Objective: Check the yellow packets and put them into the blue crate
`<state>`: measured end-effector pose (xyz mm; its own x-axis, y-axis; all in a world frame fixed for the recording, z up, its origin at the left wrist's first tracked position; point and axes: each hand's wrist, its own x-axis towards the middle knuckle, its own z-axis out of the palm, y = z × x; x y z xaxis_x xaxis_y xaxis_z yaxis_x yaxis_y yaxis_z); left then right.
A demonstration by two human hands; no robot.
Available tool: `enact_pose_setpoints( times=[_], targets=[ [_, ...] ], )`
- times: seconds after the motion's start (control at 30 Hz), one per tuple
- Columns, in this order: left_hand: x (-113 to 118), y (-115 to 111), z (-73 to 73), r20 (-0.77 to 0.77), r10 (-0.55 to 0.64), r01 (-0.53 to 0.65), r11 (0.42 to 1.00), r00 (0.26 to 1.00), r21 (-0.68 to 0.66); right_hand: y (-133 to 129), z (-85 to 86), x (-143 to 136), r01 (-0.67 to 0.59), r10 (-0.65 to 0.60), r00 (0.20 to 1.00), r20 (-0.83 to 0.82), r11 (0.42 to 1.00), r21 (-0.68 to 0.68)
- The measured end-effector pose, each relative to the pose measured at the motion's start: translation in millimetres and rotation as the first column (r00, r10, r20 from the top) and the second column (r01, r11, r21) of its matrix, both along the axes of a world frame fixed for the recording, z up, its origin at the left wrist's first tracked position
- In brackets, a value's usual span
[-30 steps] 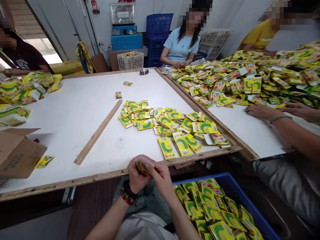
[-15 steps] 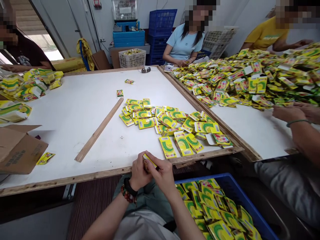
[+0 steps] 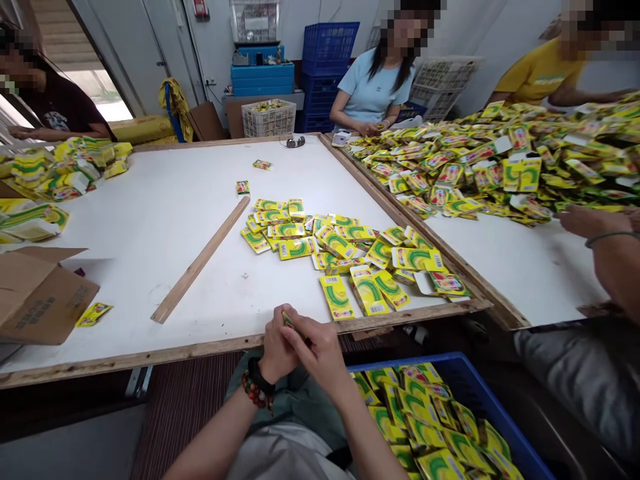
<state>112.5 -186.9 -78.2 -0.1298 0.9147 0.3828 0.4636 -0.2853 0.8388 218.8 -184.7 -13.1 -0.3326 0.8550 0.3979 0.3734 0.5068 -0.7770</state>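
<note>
Both of my hands are closed together at the table's front edge around one small yellow-green box [image 3: 288,321], mostly hidden by the fingers. My left hand [image 3: 278,343] wraps it from the left, with a beaded bracelet and a black band at the wrist. My right hand [image 3: 316,340] grips it from the right, thumb laid across. Just beyond my hands, a loose pile of flat yellow-green boxes [image 3: 296,249] lies on the white table [image 3: 210,280]. A blue crate [image 3: 520,437] full of similar boxes stands low at my right.
A wooden strip [image 3: 200,260] lies slantwise on the table. At left sits an open cardboard box [image 3: 47,297] beside a yellow packet [image 3: 93,313]. A large heap of boxes [image 3: 475,160] covers the right-hand table, behind a wooden rail [image 3: 400,217]. Several co-workers sit around.
The box has turned or sunk deeper between my hands, so less of its yellow face shows. My hands stay at the same place. The view has shifted slightly.
</note>
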Motion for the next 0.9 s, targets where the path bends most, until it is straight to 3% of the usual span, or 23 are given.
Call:
enact_pose_setpoints(
  times=[0.13,0.2,0.27,0.33,0.37,0.4,0.47,0.53,0.6,0.7,0.8,0.9],
  targets=[
    [-1,-4,4.4,0.041,-0.046,0.046,0.999,0.998,-0.005,3,-8.2,-5,-0.011,-0.001,0.997,0.080,0.988,0.154],
    [-7,-1,13.4,-0.022,-0.171,0.170,0.985,0.985,-0.003,3,-8.4,1,0.016,-0.031,0.996,0.082,0.986,0.168],
    [-22,12,25.9,-0.189,-0.409,0.411,0.911,0.893,-0.030,-2,-6.1,20,0.081,-0.094,0.991,0.090,0.988,0.131],
    [-45,38,39.1,-0.389,-0.574,0.578,0.807,0.720,-0.121,-12,-3.6,54,0.191,-0.196,0.960,0.198,0.981,0.044],
    [-59,56,45.1,-0.470,-0.575,0.572,0.803,0.670,-0.167,-19,-3.0,75,0.262,-0.248,0.919,0.306,0.965,-0.007],
    [-72,76,50.2,-0.535,-0.500,0.476,0.858,0.681,-0.195,-25,-2.7,95,0.340,-0.286,0.846,0.451,0.939,-0.043],
    [-96,120,57.0,-0.685,-0.227,0.126,0.973,0.692,-0.195,-37,-3.2,131,0.463,-0.296,0.668,0.683,0.884,-0.069],
    [-113,159,59.0,-0.703,-0.162,0.048,0.983,0.692,-0.179,-44,-4.0,149,0.508,-0.299,0.599,0.743,0.859,-0.064],
    [-123,185,57.2,-0.698,-0.176,0.065,0.981,0.694,-0.182,-45,-4.1,147,0.484,-0.318,0.667,0.674,0.873,-0.066],
    [-128,198,51.2,-0.681,-0.203,0.107,0.978,0.703,-0.181,-38,-3.0,122,0.403,-0.298,0.791,0.535,0.911,-0.088],
    [-129,182,48.0,-0.656,-0.218,0.143,0.976,0.723,-0.166,-26,-0.2,91,0.283,-0.202,0.868,0.454,0.952,-0.116],
    [-120,149,54.8,-0.623,-0.251,0.197,0.968,0.741,-0.157,-14,4.6,62,0.192,-0.153,0.920,0.361,0.979,-0.075]
  ],
)
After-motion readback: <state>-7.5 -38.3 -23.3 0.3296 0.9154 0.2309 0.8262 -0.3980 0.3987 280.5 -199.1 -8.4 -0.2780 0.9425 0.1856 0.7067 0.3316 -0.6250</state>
